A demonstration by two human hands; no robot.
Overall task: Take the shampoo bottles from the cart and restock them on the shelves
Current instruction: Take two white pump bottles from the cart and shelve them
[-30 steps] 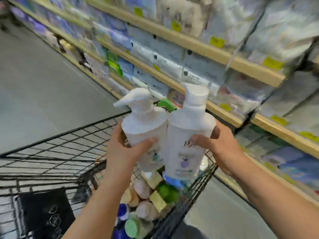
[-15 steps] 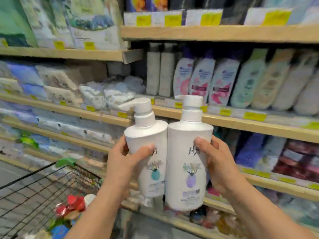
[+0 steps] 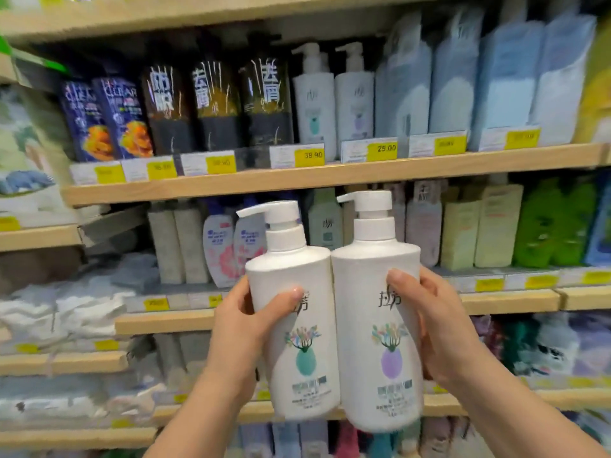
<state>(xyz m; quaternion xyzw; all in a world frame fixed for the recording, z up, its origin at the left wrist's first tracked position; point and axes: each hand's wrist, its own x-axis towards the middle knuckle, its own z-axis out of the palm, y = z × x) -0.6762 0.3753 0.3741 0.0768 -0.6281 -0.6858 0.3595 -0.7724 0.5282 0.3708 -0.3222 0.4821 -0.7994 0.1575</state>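
Up front in the head view: left hand (image 3: 246,320) wrapped around the teal-label shampoo bottle (image 3: 294,328), thumb across its front. Right hand (image 3: 429,325) clasps the purple-label shampoo bottle (image 3: 380,328) the same way. Both bottles upright, sides touching, held in the air before the wooden shelves (image 3: 297,180). Two matching white pump bottles (image 3: 334,97) stand on the upper shelf, behind yellow price tags (image 3: 309,155).

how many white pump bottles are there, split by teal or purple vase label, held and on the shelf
Teal vase label: 2, one in the left hand at, one on the upper shelf
Purple vase label: 2, one in the right hand at, one on the upper shelf
Total: 4
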